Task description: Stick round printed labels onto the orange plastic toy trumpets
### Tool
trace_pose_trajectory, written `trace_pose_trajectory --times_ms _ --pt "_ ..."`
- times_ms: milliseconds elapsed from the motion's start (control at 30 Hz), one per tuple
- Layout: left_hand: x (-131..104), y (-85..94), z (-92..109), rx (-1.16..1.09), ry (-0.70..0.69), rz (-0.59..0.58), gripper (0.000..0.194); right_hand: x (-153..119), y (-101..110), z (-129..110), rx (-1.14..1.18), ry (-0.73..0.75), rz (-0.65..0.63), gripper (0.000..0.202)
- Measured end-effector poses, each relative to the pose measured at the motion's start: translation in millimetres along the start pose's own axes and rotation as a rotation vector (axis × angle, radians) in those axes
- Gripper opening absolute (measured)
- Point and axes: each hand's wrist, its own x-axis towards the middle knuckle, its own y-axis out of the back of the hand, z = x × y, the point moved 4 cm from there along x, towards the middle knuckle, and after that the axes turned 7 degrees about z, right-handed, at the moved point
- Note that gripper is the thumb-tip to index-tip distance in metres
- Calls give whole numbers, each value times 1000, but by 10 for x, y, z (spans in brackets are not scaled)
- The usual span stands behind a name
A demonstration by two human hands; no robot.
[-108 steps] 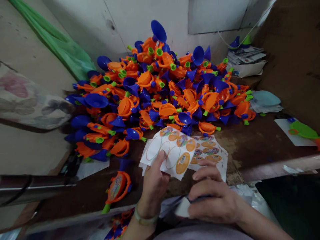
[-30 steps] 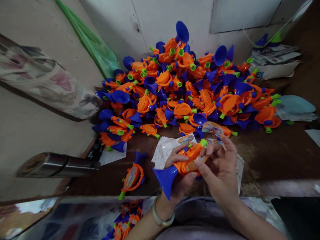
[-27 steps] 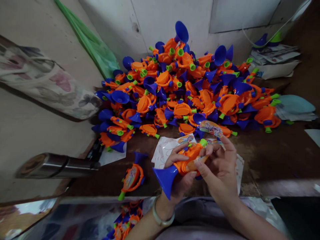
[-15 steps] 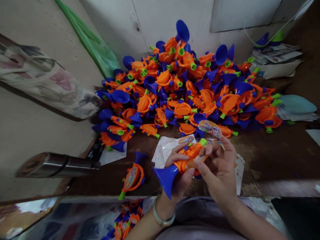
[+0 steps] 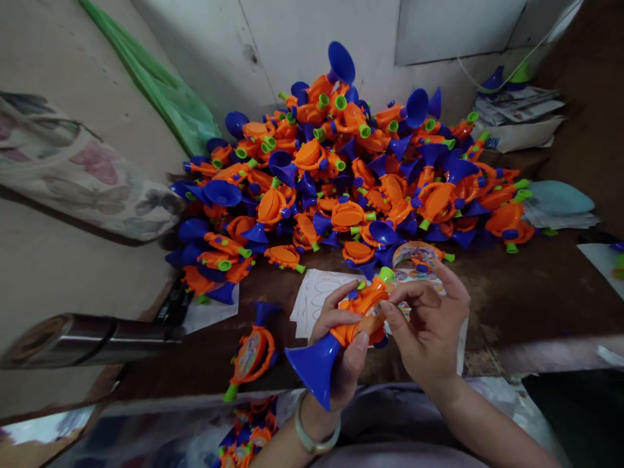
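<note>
My left hand (image 5: 344, 351) is wrapped round an orange toy trumpet (image 5: 358, 312) with a blue bell and a green mouthpiece. The bell points toward the lower left. My right hand (image 5: 429, 331) is at the trumpet's right side, thumb and index finger pinched on the edge of a sticker (image 5: 373, 322) on its round face. A second, curled oval sticker (image 5: 414, 250) clings to a raised finger of this hand. Behind the hands lie white sticker sheets (image 5: 312, 292). Another trumpet (image 5: 253, 354), with a sticker on its face, rests on the table to the left.
A big pile of similar trumpets (image 5: 346, 214) covers the back of the table (image 5: 550, 292). At the left is a steel flask (image 5: 92, 339). Papers (image 5: 521, 120) are stacked at the back right, near a light blue dish (image 5: 560, 197). More trumpets (image 5: 251, 429) show below the table edge.
The camera view has shifted slightly. My right fingers have pressed closer to the trumpet's face, where the sticker now lies nearer to it. The sticker on the raised finger has curled over.
</note>
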Motion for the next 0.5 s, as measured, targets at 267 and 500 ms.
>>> trace_pose_trajectory --times_ms 267,500 --pt "-51 20 3 29 53 14 9 -37 -8 47 -11 4 -19 72" --pt "-39 115 -103 -5 39 94 13 38 121 230 -202 -58 46 66"
